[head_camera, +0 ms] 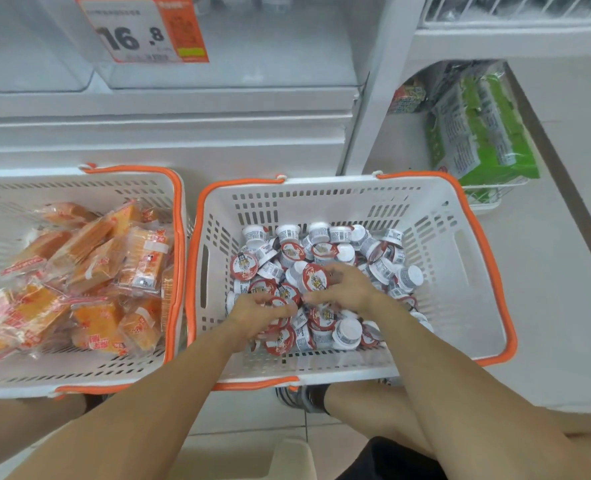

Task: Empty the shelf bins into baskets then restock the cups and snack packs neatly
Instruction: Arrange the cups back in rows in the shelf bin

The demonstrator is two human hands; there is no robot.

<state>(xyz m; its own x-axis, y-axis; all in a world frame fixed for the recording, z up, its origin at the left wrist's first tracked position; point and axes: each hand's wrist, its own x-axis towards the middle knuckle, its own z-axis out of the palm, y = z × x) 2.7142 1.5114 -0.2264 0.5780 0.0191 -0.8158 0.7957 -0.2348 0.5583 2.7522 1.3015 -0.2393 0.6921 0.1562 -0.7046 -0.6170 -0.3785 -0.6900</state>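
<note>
Two white baskets with orange rims and handles stand side by side on the floor in front of a white shelf unit. The right basket [460,258] holds a heap of small cups [321,258] with red-and-white foil lids, piled against its near and left walls, many tipped on their sides or upside down. Both hands are down in this heap near the basket's near-left corner. The left hand [256,315] has its fingers curled round a red-lidded cup, and the right hand [342,289], just beside it, has its fingers bent over a cup at the middle of the pile; both grips are grasping cups, though how many sit under each palm cannot be told.

The left basket [174,209] is filled with orange snack packs [93,265] in clear wrappers, lying loosely across one another from its far wall to its near edge. The two baskets stand just apart, rim beside rim.

Above them the clear shelf bins [238,50] show no goods inside, and an orange-and-white price tag [141,29] reading 16.8 hangs on the front of one. To the right, under a neighbouring shelf, green packets [484,133] sit in a low wire rack [488,199] at floor level, well apart from the hands. A dark shoe [304,398] shows on the floor by the right basket's near edge
</note>
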